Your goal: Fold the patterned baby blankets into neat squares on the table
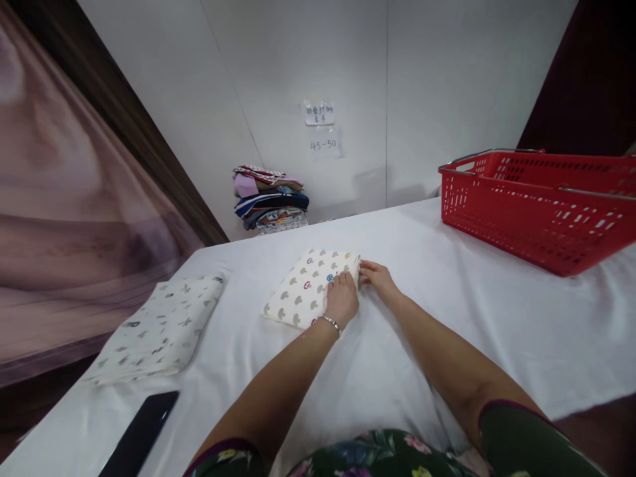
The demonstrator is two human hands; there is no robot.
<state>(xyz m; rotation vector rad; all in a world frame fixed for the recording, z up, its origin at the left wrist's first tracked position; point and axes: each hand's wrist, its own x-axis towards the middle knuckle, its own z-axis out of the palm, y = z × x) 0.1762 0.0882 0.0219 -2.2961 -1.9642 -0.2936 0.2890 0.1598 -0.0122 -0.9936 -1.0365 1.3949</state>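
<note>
Resting atop the folded mushroom-print cloth (298,288), the left hand (342,296) has bent fingers; the right hand (379,278) touches the cloth's right edge. Whether either grips, I cannot tell. The cloth lies near the far edge of the worktop (422,258).

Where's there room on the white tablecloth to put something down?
The biggest bare patch of tablecloth lies between the right arm and the basket. A smaller strip lies between the left fabric and middle fabric. It's crowded at the middle fabric, with the left hand and right hand, and near the black slab.
</note>
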